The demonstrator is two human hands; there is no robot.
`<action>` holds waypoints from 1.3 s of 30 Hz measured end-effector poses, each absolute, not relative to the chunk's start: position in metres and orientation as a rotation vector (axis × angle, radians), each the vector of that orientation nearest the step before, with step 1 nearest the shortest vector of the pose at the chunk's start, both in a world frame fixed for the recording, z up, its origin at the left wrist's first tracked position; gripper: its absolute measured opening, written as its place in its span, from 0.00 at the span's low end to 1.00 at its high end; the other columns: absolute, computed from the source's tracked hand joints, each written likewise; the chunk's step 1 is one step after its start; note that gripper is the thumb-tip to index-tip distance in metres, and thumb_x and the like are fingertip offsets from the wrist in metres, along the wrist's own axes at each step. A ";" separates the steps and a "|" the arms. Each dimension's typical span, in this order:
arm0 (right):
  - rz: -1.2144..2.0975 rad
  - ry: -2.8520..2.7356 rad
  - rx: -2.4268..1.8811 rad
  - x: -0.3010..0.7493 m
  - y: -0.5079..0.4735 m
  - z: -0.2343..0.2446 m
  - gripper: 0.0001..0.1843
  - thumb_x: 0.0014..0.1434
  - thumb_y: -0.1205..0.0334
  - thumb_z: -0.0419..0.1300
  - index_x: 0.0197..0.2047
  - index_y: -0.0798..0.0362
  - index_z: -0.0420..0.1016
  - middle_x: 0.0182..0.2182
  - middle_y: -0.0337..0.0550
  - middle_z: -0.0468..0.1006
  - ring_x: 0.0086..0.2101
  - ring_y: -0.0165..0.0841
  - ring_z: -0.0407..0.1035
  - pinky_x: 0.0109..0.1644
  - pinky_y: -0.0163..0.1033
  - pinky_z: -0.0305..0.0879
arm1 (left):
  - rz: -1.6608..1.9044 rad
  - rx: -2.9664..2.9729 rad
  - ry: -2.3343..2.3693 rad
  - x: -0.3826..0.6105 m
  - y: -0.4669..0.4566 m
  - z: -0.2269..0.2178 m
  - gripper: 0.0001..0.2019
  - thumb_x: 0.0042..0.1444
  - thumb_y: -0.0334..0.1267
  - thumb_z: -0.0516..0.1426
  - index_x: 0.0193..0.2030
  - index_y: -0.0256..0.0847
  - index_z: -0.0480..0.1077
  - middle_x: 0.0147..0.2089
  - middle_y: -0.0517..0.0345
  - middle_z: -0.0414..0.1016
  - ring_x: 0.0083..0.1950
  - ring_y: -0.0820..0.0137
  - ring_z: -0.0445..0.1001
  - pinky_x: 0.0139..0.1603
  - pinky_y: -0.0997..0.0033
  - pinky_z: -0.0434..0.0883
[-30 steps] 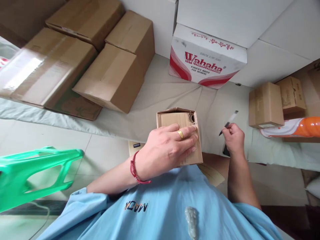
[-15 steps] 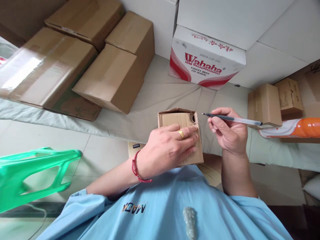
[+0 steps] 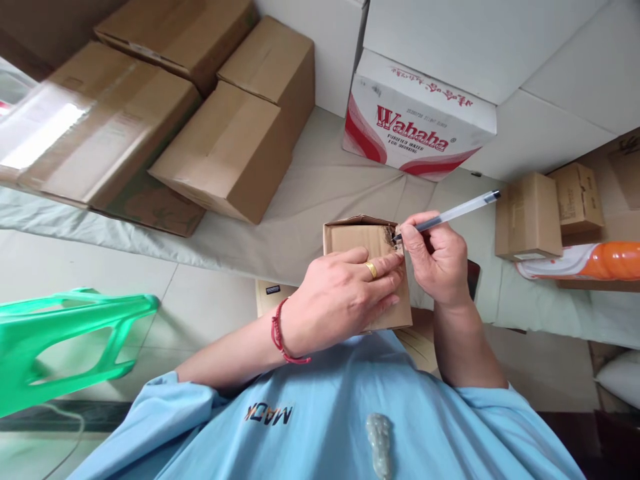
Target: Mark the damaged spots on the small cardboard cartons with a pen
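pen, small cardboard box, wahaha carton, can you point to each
pen (image 3: 457,212): head view, on the clear barrel.
small cardboard box (image 3: 353,239): head view, on its bare brown face near the top edge.
wahaha carton (image 3: 415,130): head view, on the red printed logo.

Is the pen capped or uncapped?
Uncapped: the pen in the right hand shows a bare tip touching the small box at its dark torn corner.

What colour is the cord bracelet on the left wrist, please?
The cord bracelet is red; head view.
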State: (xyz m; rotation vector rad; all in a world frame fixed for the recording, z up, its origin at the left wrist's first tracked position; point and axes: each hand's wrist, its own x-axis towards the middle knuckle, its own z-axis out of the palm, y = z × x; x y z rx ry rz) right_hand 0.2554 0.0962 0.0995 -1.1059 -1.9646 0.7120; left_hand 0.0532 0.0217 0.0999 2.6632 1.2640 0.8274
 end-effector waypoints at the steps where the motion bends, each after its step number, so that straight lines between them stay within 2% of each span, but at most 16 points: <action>1: 0.701 -1.966 -1.111 0.256 0.097 0.099 0.14 0.77 0.49 0.61 0.42 0.50 0.77 0.27 0.34 0.74 0.24 0.26 0.64 0.30 0.33 0.63 | 0.830 2.660 1.262 0.053 0.022 0.100 0.18 0.80 0.46 0.52 0.55 0.45 0.84 0.68 0.59 0.83 0.38 0.69 0.76 0.40 0.65 0.74; 7: 0.692 -1.996 -1.139 0.257 0.097 0.103 0.16 0.76 0.48 0.61 0.40 0.50 0.76 0.24 0.33 0.71 0.22 0.26 0.61 0.28 0.33 0.61 | 0.839 2.656 1.268 0.054 0.022 0.100 0.18 0.80 0.45 0.52 0.55 0.45 0.84 0.66 0.58 0.84 0.40 0.69 0.77 0.41 0.65 0.75; 12: 0.676 -1.955 -1.147 0.254 0.096 0.103 0.17 0.76 0.45 0.60 0.41 0.49 0.77 0.26 0.35 0.75 0.24 0.27 0.65 0.30 0.33 0.64 | 0.814 2.642 1.274 0.054 0.021 0.100 0.18 0.80 0.46 0.52 0.55 0.45 0.84 0.66 0.57 0.84 0.40 0.69 0.78 0.40 0.65 0.74; 18: 0.662 -2.006 -1.138 0.256 0.097 0.106 0.16 0.76 0.49 0.61 0.39 0.50 0.76 0.23 0.33 0.72 0.22 0.26 0.62 0.28 0.33 0.62 | 0.811 2.638 1.264 0.054 0.021 0.100 0.19 0.80 0.46 0.51 0.55 0.45 0.83 0.66 0.56 0.84 0.42 0.68 0.79 0.41 0.65 0.74; 31: 0.633 -1.915 -1.125 0.250 0.104 0.101 0.15 0.75 0.47 0.63 0.41 0.49 0.79 0.27 0.35 0.75 0.25 0.26 0.64 0.31 0.33 0.65 | 0.869 2.617 1.265 0.054 0.022 0.098 0.17 0.79 0.45 0.53 0.55 0.45 0.84 0.68 0.65 0.83 0.40 0.68 0.78 0.40 0.63 0.75; 36: 0.688 -1.921 -1.135 0.250 0.103 0.101 0.17 0.74 0.45 0.63 0.41 0.49 0.79 0.26 0.34 0.74 0.24 0.26 0.64 0.30 0.33 0.64 | 0.830 2.617 1.246 0.054 0.022 0.098 0.18 0.80 0.45 0.52 0.55 0.45 0.84 0.68 0.60 0.82 0.42 0.69 0.79 0.41 0.64 0.75; 39: 0.650 -1.915 -1.145 0.249 0.105 0.099 0.17 0.74 0.45 0.63 0.41 0.49 0.79 0.27 0.35 0.75 0.24 0.26 0.64 0.31 0.33 0.65 | 0.847 2.615 1.255 0.053 0.022 0.099 0.18 0.80 0.45 0.52 0.55 0.45 0.84 0.67 0.61 0.83 0.41 0.69 0.78 0.41 0.64 0.75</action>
